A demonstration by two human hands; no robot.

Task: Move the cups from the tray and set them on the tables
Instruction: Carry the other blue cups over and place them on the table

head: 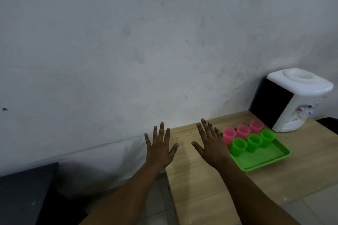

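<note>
Both hands hold nothing: the left hand (158, 149) and the right hand (212, 147) are stretched out palm-down with fingers straight and spread, above the near left part of the light wooden table (197, 188), the left one over its edge. Just to the right of the right hand sits the green tray (263, 159), and on it stand six small cups, upright and mouth-up, in two rows: three pink cups (242, 130) at the back and three green cups (253, 141) in front, packed so close that neighbours seem to touch. They look like thin plastic tumblers, so probably light, stiff enough for a firm pinch, not fragile, though smooth walls could slip. Whether they hold liquid cannot be seen. The best hold is likely around the side wall near the rim, thumb against fingers, starting with the nearest green cup (238, 146), since its left side is free of neighbours. A white water dispenser (292, 100) stands behind the tray by the wall, and a dark surface (25, 192) lies lower left.
</note>
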